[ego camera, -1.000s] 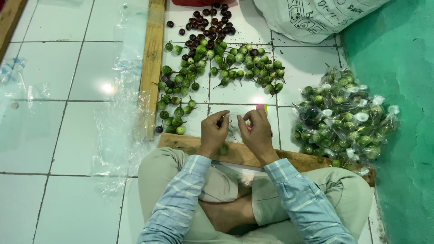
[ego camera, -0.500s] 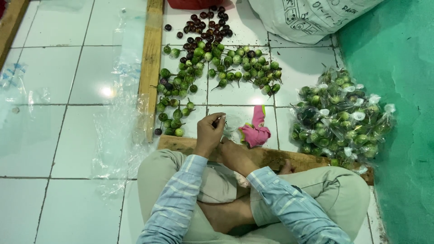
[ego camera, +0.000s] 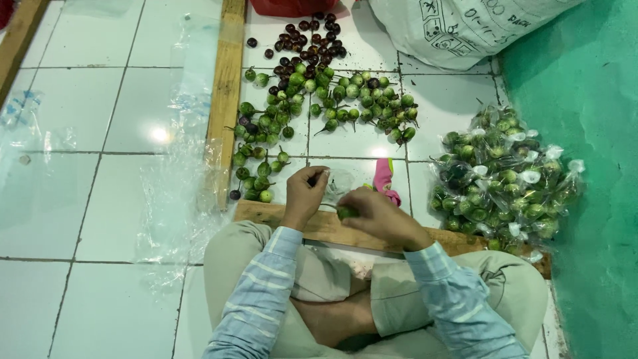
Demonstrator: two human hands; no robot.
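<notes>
Both hands (ego camera: 342, 203) together, fingers curled

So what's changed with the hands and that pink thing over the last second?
The right hand came down from its raised spot toward the wooden plank and now pinches a small green fruit. The pink thing it was holding up now lies on the tile beside it. The left hand barely moved. The loose fruit pile and bagged fruit stayed put.

White tiled floor (ego camera: 80, 199), loose green eggplants (ego camera: 319, 106), dark purple ones (ego camera: 306, 40), bagged eggplants (ego camera: 505, 179), wooden planks (ego camera: 222, 100), white sack (ego camera: 458, 26)
</notes>
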